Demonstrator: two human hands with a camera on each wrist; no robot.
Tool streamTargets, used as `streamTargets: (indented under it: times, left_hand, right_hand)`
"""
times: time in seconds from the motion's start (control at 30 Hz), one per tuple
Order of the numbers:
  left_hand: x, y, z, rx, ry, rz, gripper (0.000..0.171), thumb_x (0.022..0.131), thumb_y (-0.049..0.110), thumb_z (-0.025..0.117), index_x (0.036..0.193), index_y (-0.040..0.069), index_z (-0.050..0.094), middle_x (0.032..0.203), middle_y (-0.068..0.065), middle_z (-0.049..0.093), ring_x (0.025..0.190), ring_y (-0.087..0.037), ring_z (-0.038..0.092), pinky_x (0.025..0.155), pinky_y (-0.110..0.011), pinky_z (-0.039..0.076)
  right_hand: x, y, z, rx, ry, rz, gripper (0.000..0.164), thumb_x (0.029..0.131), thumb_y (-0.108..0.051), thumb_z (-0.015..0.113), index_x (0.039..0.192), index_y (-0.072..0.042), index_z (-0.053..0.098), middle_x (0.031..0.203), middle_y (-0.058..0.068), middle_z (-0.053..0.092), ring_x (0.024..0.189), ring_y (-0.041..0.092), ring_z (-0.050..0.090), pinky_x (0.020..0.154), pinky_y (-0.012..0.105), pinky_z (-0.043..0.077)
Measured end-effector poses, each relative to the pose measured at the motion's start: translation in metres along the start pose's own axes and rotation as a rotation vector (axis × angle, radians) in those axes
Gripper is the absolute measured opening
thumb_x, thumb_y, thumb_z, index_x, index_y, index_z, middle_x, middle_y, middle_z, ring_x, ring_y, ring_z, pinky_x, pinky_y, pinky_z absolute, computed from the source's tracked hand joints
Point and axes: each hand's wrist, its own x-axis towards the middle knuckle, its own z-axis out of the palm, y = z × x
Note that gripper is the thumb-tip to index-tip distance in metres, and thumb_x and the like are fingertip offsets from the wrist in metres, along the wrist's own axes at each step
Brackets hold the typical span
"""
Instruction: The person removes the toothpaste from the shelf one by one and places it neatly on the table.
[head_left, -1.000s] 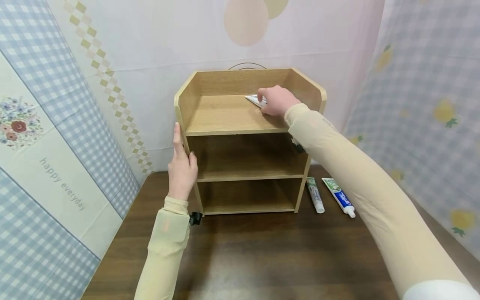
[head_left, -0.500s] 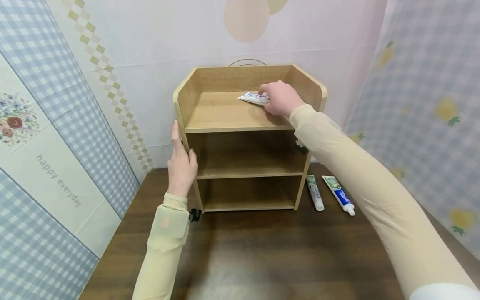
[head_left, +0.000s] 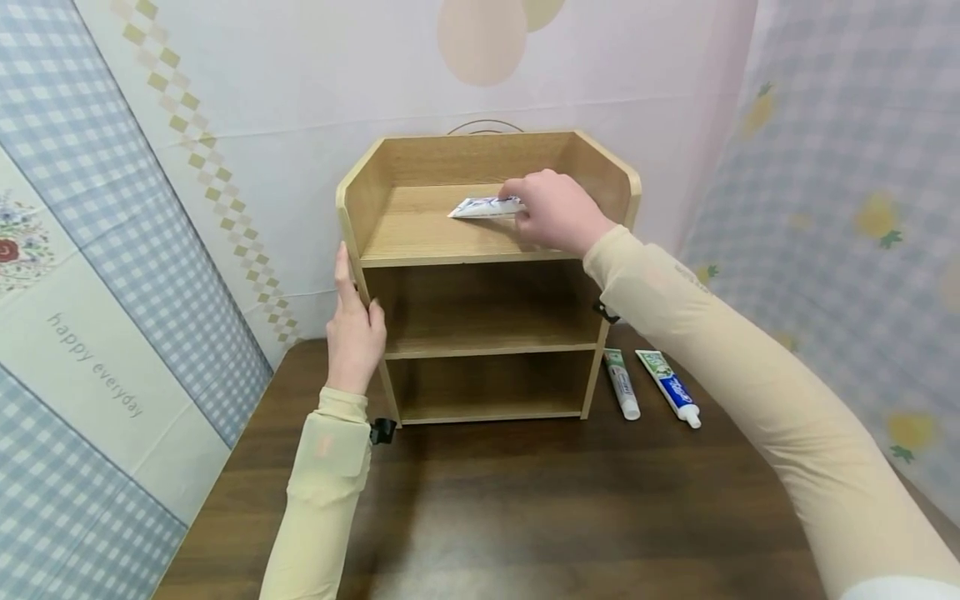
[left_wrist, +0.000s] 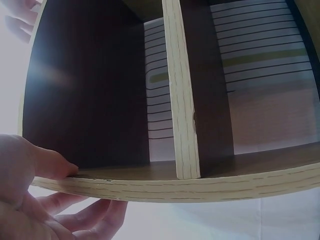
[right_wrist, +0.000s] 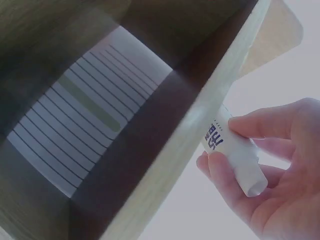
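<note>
"Patterned cloth [head_left: 300, 75] hangs behind the table [head_left: 480, 500]. How's my right grip [head_left: 558, 212]?"

"Clamped on the white tube [head_left: 480, 207], over the top level of the shelf [head_left: 420, 233]; whether tube and board touch, I can't tell."

"Handling?"

"Light, soft and slick, I'd guess. I'd hold the stiffer cap end [right_wrist: 251, 182], flat tail [head_left: 461, 208] toward nine o'clock."

"Anything around?"

"Raised side wall [head_left: 600, 177] at two could block me. My left grip [head_left: 356, 342], at eight, pinches the shelf. Grey tube [head_left: 622, 385] and blue tube [head_left: 670, 389] lie at five, out of the way."
</note>
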Motion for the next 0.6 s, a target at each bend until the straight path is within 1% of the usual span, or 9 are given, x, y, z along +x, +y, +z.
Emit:
streamTargets:
  times: [0.23,0.37,0.5,0.6]
  left_hand:
    - [-0.001,0.001,0.000,-0.005,-0.010,0.007,0.081,0.094,0.006,0.049,0.155,0.031,0.002,0.150,-0.023,0.041,0.051,-0.034,0.046,0.051,-0.044,0.039]
    - [-0.002,0.002,-0.001,-0.001,-0.004,0.006,0.081,0.094,0.005,0.048,0.155,0.031,0.002,0.151,-0.022,0.040,0.049,-0.033,0.044,0.050,-0.042,0.037]
    - [-0.003,0.002,-0.001,0.002,0.002,0.005,0.081,0.094,0.005,0.049,0.155,0.031,0.002,0.151,-0.022,0.040,0.049,-0.033,0.044,0.050,-0.042,0.037]
    - [-0.003,0.002,0.000,-0.001,-0.003,0.008,0.081,0.094,0.005,0.048,0.155,0.030,0.002,0.151,-0.022,0.039,0.049,-0.033,0.044,0.050,-0.042,0.037]
  right_hand:
    - [-0.013,-0.004,0.000,-0.021,0.056,-0.011,0.037,0.084,-0.001,0.047,0.117,-0.004,0.065,0.106,0.018,0.069,0.091,0.033,0.060,0.081,0.045,0.047]
    - [-0.019,-0.004,0.001,-0.039,0.120,-0.045,0.036,0.083,-0.001,0.050,0.115,-0.002,0.066,0.105,0.019,0.069,0.091,0.035,0.061,0.081,0.047,0.048]
    - [-0.028,-0.003,0.003,-0.041,0.188,-0.072,0.036,0.082,0.000,0.050,0.113,-0.002,0.067,0.107,0.019,0.069,0.094,0.037,0.061,0.080,0.047,0.048]
    - [-0.035,0.000,0.005,-0.057,0.242,-0.089,0.034,0.083,0.000,0.050,0.111,-0.002,0.068,0.110,0.019,0.069,0.097,0.037,0.060,0.083,0.046,0.049]
